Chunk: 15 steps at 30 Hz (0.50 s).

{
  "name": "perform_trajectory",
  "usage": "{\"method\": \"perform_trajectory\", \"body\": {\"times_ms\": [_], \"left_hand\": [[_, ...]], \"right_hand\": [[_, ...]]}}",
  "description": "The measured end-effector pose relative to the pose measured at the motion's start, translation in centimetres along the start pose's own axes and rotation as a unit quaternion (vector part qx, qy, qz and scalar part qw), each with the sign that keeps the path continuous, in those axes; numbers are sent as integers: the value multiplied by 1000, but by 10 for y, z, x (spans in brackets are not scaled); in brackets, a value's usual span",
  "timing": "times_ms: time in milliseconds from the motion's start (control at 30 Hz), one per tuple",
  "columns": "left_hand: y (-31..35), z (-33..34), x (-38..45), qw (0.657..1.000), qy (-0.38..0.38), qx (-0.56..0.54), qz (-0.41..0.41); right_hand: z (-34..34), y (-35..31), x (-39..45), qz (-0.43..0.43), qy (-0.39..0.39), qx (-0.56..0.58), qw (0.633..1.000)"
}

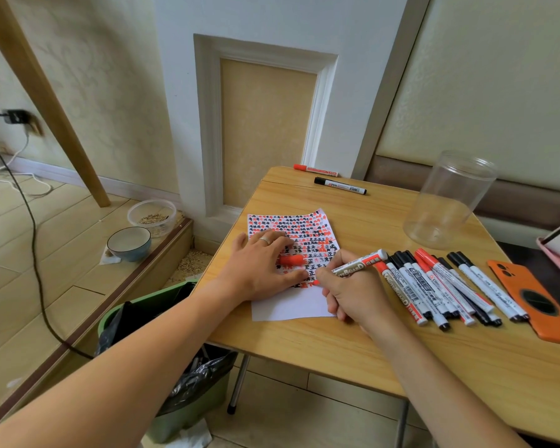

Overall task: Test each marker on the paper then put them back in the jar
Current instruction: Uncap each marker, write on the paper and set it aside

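The red marker (359, 264) sits in the right hand (353, 291), fingers curled round its barrel and pinching it near the writing end. Its tip is hidden behind thumb and fingertip, so whether it touches the paper (291, 305) cannot be told. The barrel slants up to the right, its far end over the heap of markers (450, 289). The left hand (262, 270) lies flat on the paper with fingers spread, pressing it down; a red cap (291, 260) shows between the fingers, though whether it is gripped or only lies there is unclear. A ring (264, 239) is on one finger.

The paper's far part is crowded with red and black marks too small to read; its near strip is blank. The heap of capped red and black markers lies just right of the right hand. Beyond it to the far right stands a clear jar (450, 202). At the table's far edge lie a black marker (340, 185) and another red one (316, 170). An orange phone (537, 302) lies at the right, partly cut off.

The wooden table (353, 357) stands against a panelled wall. On the floor to the left are a green bin (188, 402), a bowl (128, 244) and a plastic tub (151, 216).
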<state>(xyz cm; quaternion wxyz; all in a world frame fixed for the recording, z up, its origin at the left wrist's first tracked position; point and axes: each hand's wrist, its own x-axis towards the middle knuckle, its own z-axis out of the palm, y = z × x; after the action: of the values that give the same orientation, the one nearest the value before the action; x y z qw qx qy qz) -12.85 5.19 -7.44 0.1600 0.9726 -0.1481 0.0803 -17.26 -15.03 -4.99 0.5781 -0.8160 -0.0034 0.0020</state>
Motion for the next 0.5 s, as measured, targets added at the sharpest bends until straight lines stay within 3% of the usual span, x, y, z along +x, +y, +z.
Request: {"method": "perform_trajectory", "body": {"times_ms": [500], "left_hand": [[-2,2,0,1000,2,8,8]], "right_hand": [[0,1,0,-14,-22,-4,1000]]}}
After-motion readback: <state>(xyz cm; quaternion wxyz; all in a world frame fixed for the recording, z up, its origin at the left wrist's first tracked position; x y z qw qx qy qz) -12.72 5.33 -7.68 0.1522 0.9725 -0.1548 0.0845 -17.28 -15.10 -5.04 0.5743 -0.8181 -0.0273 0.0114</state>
